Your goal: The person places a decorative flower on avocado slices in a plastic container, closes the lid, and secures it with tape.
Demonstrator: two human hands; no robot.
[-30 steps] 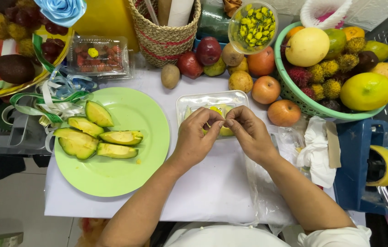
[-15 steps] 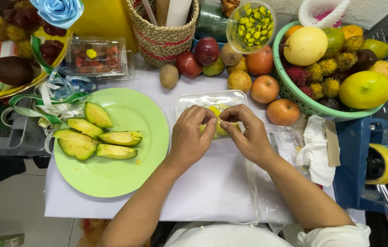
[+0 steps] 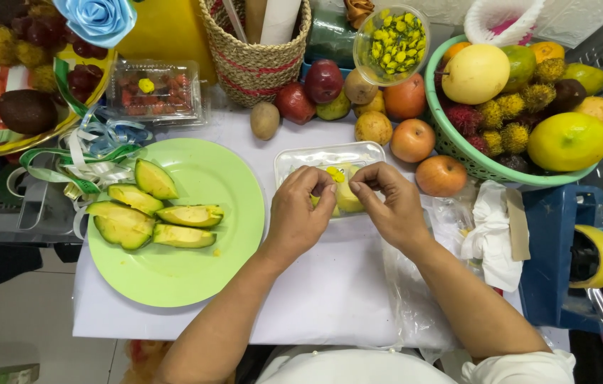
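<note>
My left hand [image 3: 300, 213] and right hand [image 3: 389, 206] have drawn closer over the clear tray [image 3: 294, 158], each grip now pinching the yellow fruit piece [image 3: 345, 193] lying in it. Left on the counter [image 3: 330, 299], sliced avocado [image 3: 150, 213] fills the green plate [image 3: 194, 277].

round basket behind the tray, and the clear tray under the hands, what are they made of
Round tan woven basket: looks like woven straw or seagrass, matte, with coiled rows and red stitching. Clear rectangular tray: probably thin plastic, glossy and see-through, with glints along its rim.
</note>
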